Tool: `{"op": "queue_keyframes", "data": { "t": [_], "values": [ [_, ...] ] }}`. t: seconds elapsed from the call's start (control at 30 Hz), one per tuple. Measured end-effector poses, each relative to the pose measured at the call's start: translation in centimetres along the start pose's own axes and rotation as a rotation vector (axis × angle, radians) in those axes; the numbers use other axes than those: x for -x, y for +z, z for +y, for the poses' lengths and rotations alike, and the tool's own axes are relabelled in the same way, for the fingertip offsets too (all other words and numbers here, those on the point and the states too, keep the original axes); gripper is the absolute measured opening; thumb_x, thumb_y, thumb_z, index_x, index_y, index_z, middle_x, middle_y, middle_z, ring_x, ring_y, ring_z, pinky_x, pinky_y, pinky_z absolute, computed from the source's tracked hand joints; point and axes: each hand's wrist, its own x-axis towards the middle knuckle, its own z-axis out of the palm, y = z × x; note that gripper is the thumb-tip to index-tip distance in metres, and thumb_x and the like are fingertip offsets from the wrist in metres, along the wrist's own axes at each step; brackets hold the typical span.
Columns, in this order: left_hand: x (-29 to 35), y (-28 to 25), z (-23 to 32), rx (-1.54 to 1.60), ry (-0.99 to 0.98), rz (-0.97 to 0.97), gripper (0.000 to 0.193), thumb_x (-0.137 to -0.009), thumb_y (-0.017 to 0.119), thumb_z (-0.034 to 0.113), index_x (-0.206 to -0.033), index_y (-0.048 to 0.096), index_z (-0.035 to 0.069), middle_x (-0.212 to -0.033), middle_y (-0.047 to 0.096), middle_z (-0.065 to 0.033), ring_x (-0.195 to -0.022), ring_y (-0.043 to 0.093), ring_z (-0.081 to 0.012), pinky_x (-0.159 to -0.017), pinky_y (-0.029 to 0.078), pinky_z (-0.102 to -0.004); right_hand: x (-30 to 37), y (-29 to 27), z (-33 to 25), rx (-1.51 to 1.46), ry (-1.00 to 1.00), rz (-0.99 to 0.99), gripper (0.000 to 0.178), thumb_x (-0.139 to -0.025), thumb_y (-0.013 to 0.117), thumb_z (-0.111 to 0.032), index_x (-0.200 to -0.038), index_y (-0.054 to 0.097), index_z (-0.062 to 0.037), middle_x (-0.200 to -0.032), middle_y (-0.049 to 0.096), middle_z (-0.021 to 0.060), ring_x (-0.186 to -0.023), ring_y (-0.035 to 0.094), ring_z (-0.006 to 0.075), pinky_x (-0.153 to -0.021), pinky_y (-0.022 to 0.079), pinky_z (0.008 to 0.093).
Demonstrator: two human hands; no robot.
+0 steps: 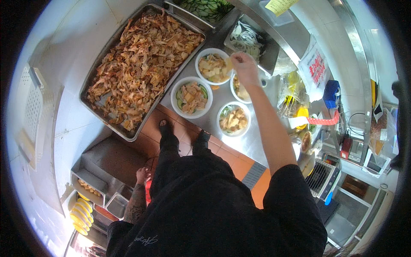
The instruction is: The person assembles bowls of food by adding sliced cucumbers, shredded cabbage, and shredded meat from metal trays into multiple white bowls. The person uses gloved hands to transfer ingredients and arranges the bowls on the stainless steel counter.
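My right hand (245, 67) reaches over the steel counter, its fingers pinched together at the rim of the far white bowl (213, 66). A pale yellow piece of food (230, 65) shows at the fingertips. That bowl holds pale chunks. Partly under my wrist is another white bowl (240, 89). The left white bowl (192, 97) contains shredded meat and cucumber slices, and the nearest white bowl (233, 119) has golden chunks over greens. Low at my left side, my left hand (143, 174) has its fingers curled; what they hold, if anything, is hidden.
A large metal tray (133, 138) heaped with shredded cooked meat (143, 64) fills the left. Behind are sliced cucumbers (207, 9) and a pan of sliced onion (246, 38). A steel shelf (291, 38) overhangs the back right. Yellow-rimmed dishes (82, 216) stand lower left.
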Motion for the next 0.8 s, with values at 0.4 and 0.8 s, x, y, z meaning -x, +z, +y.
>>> {"op": "queue_keyframes", "data": {
  "t": [0.4,0.8],
  "values": [
    [-0.5,3.3,5.9,-0.181,0.197,-0.204,0.014,-0.098,0.051,0.023,-0.098,0.057,0.009,-0.078,0.06,-0.0039,-0.062,0.056,-0.0161,-0.054,0.046,-0.0322,12.1,4.1,0.0,-0.171,0.149,-0.173,0.024,-0.092,0.054,-0.016,-0.111,0.065,-0.005,-0.093,0.066,0.0182,-0.083,0.067,0.0337,-0.081,0.052,0.0414],
    [-2.5,11.6,12.9,-1.164,0.658,-0.523,0.034,-0.102,0.049,0.027,-0.119,0.063,0.002,-0.101,0.069,-0.0115,-0.088,0.065,-0.029,-0.077,0.052,-0.0395,43.3,-35.0,30.9,0.342,0.812,1.09,0.015,-0.095,0.056,-0.016,-0.094,0.066,-0.004,-0.084,0.067,0.0131,-0.078,0.065,0.0307,-0.068,0.051,0.0383]
  ]
}}
